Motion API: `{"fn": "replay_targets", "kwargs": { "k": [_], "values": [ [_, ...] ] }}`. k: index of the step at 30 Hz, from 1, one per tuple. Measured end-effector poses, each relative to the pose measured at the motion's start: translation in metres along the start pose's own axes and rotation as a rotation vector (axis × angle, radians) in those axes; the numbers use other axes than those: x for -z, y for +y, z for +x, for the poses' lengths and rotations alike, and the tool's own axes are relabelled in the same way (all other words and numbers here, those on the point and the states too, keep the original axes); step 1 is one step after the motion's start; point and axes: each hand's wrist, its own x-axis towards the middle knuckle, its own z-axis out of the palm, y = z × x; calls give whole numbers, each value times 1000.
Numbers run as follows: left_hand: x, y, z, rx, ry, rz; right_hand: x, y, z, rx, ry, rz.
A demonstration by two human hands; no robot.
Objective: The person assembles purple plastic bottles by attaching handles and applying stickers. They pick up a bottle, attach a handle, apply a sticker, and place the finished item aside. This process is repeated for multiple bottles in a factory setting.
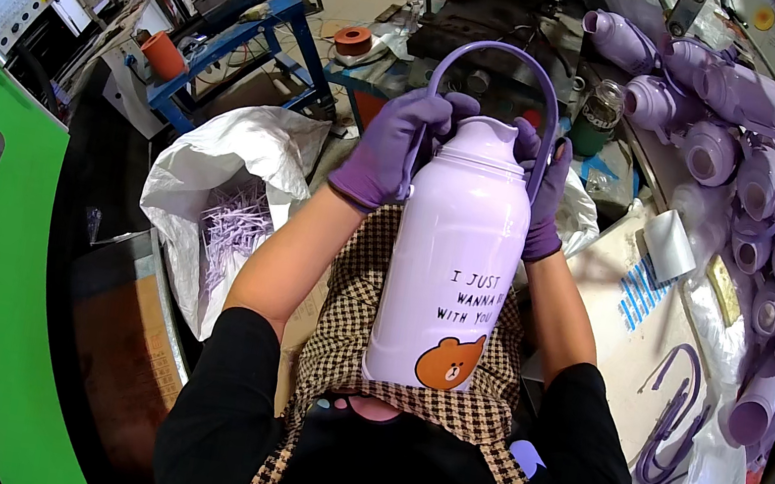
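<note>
A glossy lilac thermos jug (456, 222) stands upright against my checked apron, with a brown bear face and dark lettering printed on its front. Above its spouted neck arches a purple carrying handle (503, 49). My left hand (389, 150), in a purple glove, is closed round the handle's left leg, beside the neck. On the other side my gloved right hand (546, 201) grips the handle's right leg, near where it meets the body. The jug hides part of the right fingers.
Many lilac jug bodies (711, 155) are piled at the right. Loose purple handles (676, 425) and a white roll (669, 246) lie on the pale table. A white sack (230, 153) of thin lilac pieces sits left, near a blue metal frame (286, 47). Dark machinery (497, 43) stands ahead.
</note>
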Motion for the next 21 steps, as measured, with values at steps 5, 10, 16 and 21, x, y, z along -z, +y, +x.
{"fn": "replay_targets", "kwargs": {
  "k": [5,10,16,21],
  "values": [
    [-20,21,-35,-1037,-234,1012,-21,6,-5,-126,-74,149],
    [-27,22,-19,-295,65,508,-16,4,4,-165,-198,132],
    [-15,-5,1,-892,13,983,-12,-16,-10,-95,-83,-236],
    [-42,-18,-78,-710,-314,987,-28,-63,-42,5,-46,-797]
  ]
}}
